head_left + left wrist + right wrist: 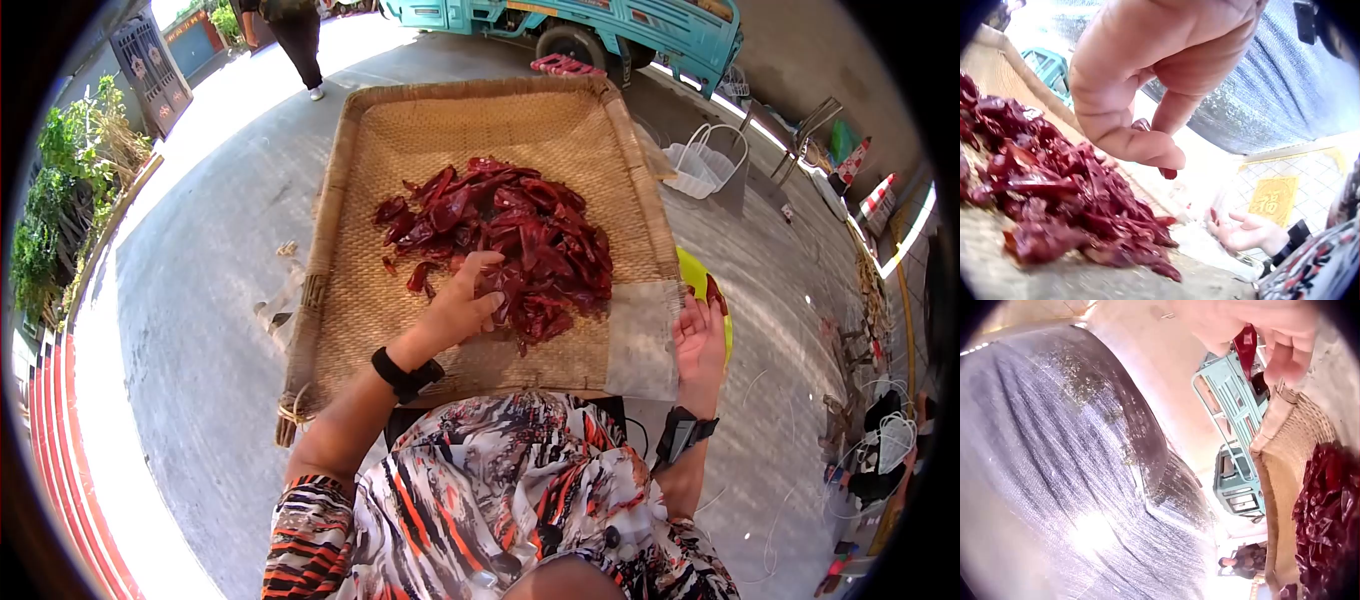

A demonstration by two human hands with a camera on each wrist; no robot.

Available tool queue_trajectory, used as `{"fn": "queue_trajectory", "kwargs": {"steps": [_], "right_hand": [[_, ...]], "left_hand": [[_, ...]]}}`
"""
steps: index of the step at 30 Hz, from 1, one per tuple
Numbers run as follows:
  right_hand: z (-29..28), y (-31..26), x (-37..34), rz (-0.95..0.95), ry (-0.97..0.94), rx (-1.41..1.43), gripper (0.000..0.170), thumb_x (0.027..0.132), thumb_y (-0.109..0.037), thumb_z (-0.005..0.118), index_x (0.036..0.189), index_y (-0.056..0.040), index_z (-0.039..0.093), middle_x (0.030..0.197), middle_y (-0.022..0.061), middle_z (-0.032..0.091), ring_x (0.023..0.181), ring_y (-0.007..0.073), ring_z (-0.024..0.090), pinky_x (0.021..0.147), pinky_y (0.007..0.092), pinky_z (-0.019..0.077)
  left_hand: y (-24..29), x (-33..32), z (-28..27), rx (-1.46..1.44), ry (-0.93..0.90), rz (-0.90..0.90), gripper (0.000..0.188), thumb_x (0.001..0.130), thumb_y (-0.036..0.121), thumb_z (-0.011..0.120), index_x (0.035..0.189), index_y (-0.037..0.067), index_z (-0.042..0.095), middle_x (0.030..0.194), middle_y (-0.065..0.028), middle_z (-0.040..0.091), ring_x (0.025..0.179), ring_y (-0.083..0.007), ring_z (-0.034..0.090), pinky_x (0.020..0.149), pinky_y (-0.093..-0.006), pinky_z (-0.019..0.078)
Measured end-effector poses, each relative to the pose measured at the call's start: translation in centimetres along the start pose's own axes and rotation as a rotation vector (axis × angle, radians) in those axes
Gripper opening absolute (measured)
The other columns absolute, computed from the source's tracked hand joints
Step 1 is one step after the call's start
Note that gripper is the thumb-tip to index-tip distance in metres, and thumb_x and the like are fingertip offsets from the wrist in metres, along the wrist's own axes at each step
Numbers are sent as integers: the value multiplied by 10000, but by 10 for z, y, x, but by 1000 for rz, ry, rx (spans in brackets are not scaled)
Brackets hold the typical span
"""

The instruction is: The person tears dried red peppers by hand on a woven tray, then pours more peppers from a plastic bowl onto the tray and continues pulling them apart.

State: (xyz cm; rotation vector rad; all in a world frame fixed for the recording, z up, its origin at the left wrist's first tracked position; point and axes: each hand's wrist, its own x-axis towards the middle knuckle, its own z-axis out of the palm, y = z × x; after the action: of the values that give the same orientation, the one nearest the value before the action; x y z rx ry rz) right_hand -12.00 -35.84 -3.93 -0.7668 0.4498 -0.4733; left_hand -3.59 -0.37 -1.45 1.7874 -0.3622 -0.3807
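A heap of dried red chilies (500, 240) lies in a shallow woven basket (390, 120). My left hand (462, 308) is at the near left side of the heap. In the left wrist view, its curled finger and thumb pinch a small piece of dried chili (1168, 173), mostly hidden by the fingers. My right hand (700, 345) is at the basket's right rim, palm up, holding another dried chili (715, 294) at its fingertips. That glossy red chili (1246, 350) also shows between the fingers in the right wrist view.
A clear plastic sheet (643, 335) covers the basket's near right corner. Beyond the right rim is something yellow (692, 268). A white carrier basket (705, 165) stands on the concrete at right, a turquoise three-wheeled truck (640, 30) behind. A person (295, 45) is at the far left.
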Motion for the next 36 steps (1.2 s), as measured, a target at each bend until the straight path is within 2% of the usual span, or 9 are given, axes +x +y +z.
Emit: {"fn": "queue_trajectory", "kwargs": {"steps": [7, 10, 13, 19, 20, 25, 28, 31, 36], "right_hand": [[67, 59, -58, 197, -727, -830, 313, 977, -241, 636, 1192, -23, 576, 995, 58, 663, 719, 120, 621, 639, 263, 499], [57, 80, -52, 223, -911, -905, 239, 958, -181, 641, 1132, -23, 598, 941, 40, 645, 699, 86, 578, 624, 258, 471], [51, 76, -52, 107, -884, -999, 154, 942, -134, 635, 1045, -22, 622, 873, 29, 634, 713, 64, 536, 624, 250, 445], [52, 72, -55, -110, -909, -1046, 148, 915, -113, 651, 995, 8, 623, 801, 39, 625, 709, 83, 536, 631, 266, 449], [51, 72, -53, -105, -922, -1091, 157, 914, -116, 653, 1002, 10, 623, 806, 41, 628, 709, 88, 541, 639, 268, 457], [37, 64, -37, 10, -712, -1082, 181, 933, -146, 644, 1018, 13, 627, 845, 37, 644, 750, 95, 579, 678, 265, 485], [24, 41, -11, -82, -580, -827, 240, 973, -226, 628, 1121, -37, 618, 886, 3, 638, 694, 83, 579, 644, 242, 491], [11, 23, 1, -54, -236, -184, 307, 995, -271, 603, 1218, -60, 592, 968, 25, 648, 732, 98, 606, 673, 257, 519], [0, 31, -2, 73, -250, -250, 337, 1016, -248, 563, 1301, -68, 538, 1027, 36, 637, 754, 108, 622, 697, 265, 541]], "left_hand": [[6, 0, 44, -249, -160, -53, 352, 1013, 135, 559, 1327, 87, 410, 893, -59, 617, 650, -128, 639, 576, -260, 519], [6, 0, 52, -177, -138, -27, 277, 1017, 198, 576, 1228, 56, 466, 882, -55, 620, 678, -119, 628, 580, -264, 509], [-12, 8, 53, -107, -104, 105, 202, 1015, 206, 579, 1138, 53, 533, 888, -25, 616, 717, -99, 596, 614, -250, 483], [-11, 9, 43, -461, -422, -165, 179, 979, 228, 636, 1051, 74, 577, 924, 24, 605, 738, -77, 555, 673, -235, 448], [-11, 10, 40, -421, -463, -202, 260, 971, 245, 647, 1149, 69, 575, 979, 12, 615, 768, -81, 568, 685, -252, 462], [-5, 22, 5, -83, -233, 14, 520, 942, 252, 689, 1383, 71, 483, 1154, -72, 587, 878, -119, 605, 725, -276, 498], [-12, 49, -39, 291, 44, -8, 545, 923, 218, 704, 1391, 57, 475, 1300, -134, 511, 952, -193, 626, 770, -326, 526], [-22, 68, -68, 587, 388, 49, 577, 905, 185, 708, 1407, 42, 461, 1409, -184, 423, 1146, -316, 582, 936, -396, 505], [-51, 104, -86, 690, 477, 17, 579, 861, 146, 719, 1372, 42, 466, 1392, -209, 427, 1160, -403, 562, 949, -458, 493]]}}
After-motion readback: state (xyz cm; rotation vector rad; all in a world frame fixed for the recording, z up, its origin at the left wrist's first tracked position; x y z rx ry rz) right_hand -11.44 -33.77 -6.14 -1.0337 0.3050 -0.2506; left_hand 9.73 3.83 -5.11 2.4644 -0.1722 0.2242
